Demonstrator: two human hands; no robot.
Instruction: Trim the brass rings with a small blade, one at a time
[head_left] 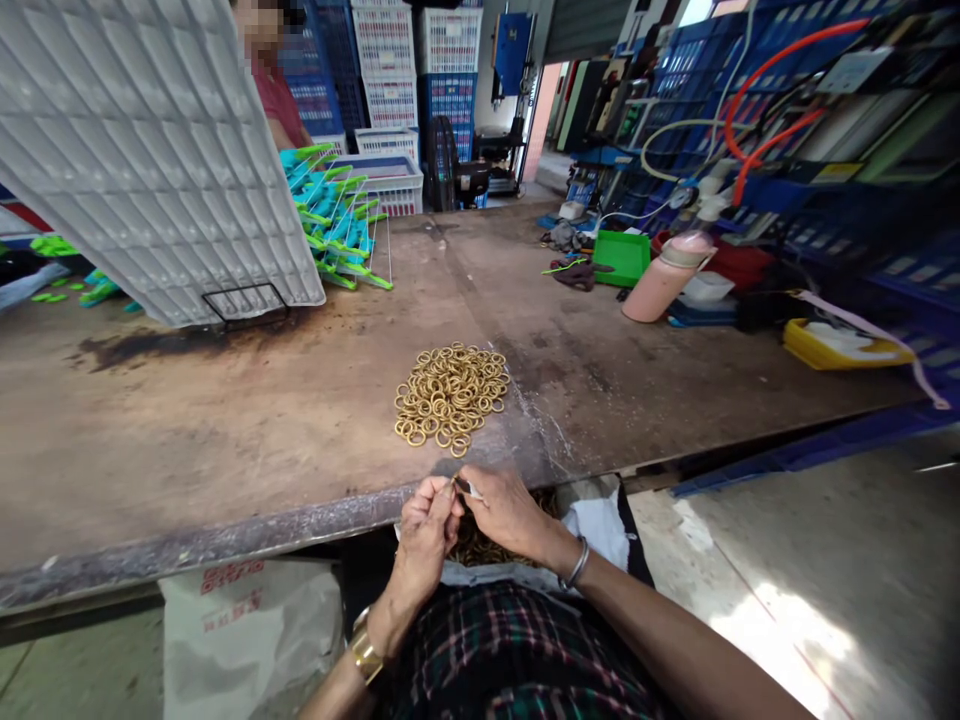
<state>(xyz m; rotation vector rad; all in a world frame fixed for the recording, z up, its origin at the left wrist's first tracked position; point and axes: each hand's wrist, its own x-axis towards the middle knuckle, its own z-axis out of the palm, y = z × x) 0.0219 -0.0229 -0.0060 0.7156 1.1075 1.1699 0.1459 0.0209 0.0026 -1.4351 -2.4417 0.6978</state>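
My left hand (426, 532) is closed in a pinch at the table's front edge, fingertips on a small brass-coloured ring (454, 479) that shows only in part. My right hand (511, 512) meets it there, its thumb and fingers also pinched together. Something small, dark and pale shows at the right fingers, too little to name. Just beyond both hands, a heap of gold-coloured rings (452, 392) lies loose on the wooden table (337, 400). More rings (480, 548) fill a cloth-edged container or bag on my lap, partly hidden beneath my hands.
At the left stands a tall white ribbed panel (165, 150), with green and turquoise plastic pieces (337, 225) behind it. To the right are a pink bottle (664, 280), a green tray (622, 257) and a yellow tray (840, 345). Another person (279, 90) is behind the panel.
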